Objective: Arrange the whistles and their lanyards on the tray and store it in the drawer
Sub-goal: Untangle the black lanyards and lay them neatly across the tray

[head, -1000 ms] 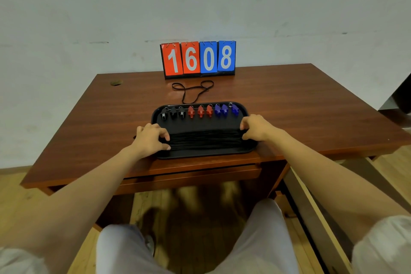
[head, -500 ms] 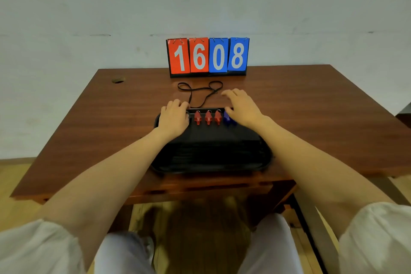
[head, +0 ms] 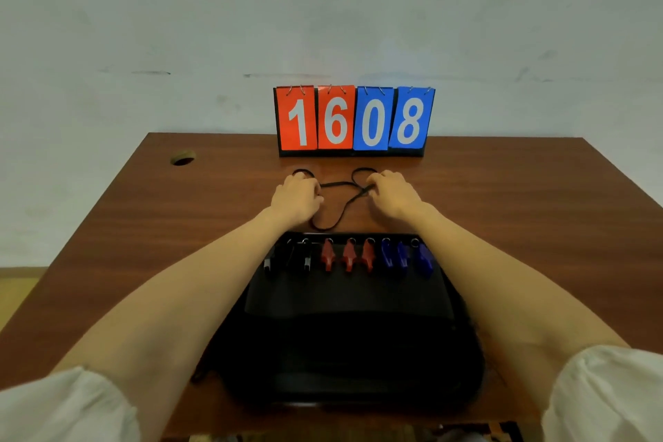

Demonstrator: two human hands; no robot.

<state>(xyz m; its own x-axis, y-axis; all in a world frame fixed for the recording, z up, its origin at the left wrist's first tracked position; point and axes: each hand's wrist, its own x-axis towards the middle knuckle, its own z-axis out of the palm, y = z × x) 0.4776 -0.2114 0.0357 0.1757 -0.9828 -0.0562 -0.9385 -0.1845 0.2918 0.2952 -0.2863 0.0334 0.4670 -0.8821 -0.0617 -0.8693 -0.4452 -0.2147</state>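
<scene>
Before the scoreboard reading 1608, our left grip and right grip, fingers curled, each pinch the loose lanyard.

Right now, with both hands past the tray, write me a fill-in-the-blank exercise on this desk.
1. The left hand and the right hand both hold a loose lanyard whose colour is ____.
2. On the tray, the red whistles sit between the black whistles and the ____ ones.
3. The scoreboard reads ____.
Missing words: black; blue; 1608.
</scene>
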